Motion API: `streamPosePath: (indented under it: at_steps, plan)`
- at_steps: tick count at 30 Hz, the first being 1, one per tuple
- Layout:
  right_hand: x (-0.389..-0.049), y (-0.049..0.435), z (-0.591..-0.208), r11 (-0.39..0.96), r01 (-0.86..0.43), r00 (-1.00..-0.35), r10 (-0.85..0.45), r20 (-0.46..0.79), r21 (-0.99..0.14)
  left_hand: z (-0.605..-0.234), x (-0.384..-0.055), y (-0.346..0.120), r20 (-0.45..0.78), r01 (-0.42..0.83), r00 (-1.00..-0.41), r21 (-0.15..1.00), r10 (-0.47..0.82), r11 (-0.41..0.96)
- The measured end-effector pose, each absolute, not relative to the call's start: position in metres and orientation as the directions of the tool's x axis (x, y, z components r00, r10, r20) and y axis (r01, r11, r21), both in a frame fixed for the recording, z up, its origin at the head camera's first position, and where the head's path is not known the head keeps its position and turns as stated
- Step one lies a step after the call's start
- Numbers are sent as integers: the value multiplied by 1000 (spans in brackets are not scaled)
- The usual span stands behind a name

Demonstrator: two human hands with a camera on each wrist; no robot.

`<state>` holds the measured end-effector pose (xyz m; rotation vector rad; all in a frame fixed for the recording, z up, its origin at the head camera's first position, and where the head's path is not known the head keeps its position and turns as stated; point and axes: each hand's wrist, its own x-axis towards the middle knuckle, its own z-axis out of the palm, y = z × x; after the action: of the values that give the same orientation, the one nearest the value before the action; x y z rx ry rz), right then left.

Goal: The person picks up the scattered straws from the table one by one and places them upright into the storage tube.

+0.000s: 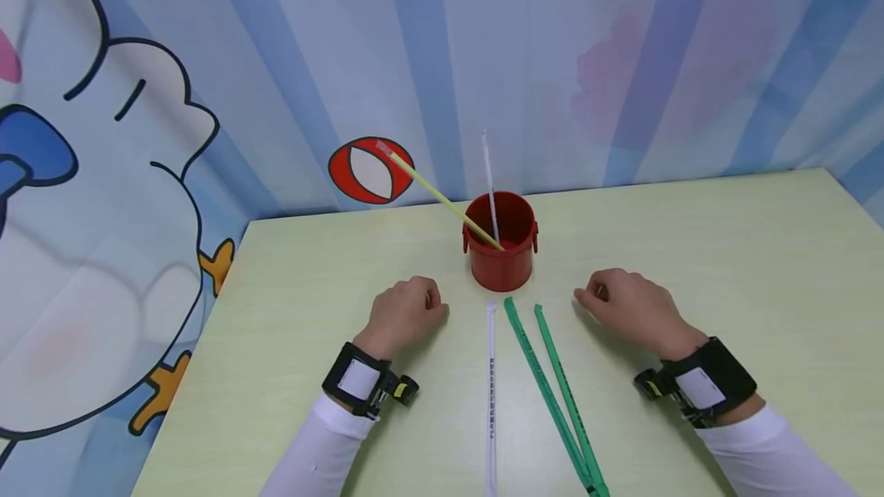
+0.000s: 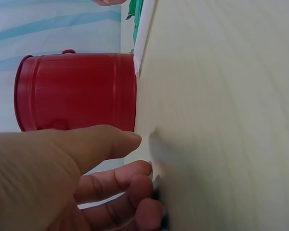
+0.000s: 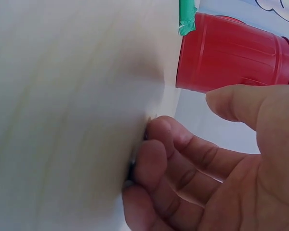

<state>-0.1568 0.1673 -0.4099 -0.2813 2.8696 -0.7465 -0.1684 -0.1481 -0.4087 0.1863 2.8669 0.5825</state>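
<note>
My left hand point(image 1: 404, 315) rests at the table with its fingers loosely curled, left of a small red bucket point(image 1: 502, 271). On the bucket's other side lies my right hand point(image 1: 634, 309), also loosely curled. Neither holds anything; both wrist views show the fingertips right at the tabletop. Between the hands, a straw in a white printed wrapper point(image 1: 491, 374) points away from me. Beside it are two sticks in green wrappers, a left one point(image 1: 549, 390) and a right one point(image 1: 562, 374), whose near ends converge. A yellow straw point(image 1: 442, 197) and a thin whitish straw point(image 1: 489, 175) lean in the bucket.
The pale wooden table point(image 1: 725, 251) ends at the back against a blue striped cloth backdrop point(image 1: 470, 37) with cartoon drawings. Each forearm carries a black wrist camera, the left one point(image 1: 359, 378) and the right one point(image 1: 711, 382).
</note>
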Motion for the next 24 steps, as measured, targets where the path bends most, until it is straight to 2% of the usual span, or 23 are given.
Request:
streamPosePath:
  at_steps: [17,24]
  plan:
    - [-141,147,-395,858,-187,-940,-298,-168,-479,-411,-168,-150,-173,79,-972,400,160,913]
    - [-130,133,-398,864,-247,-917,-355,-181,-440,-412,-169,-149,-184,70,-971,399,154,914]
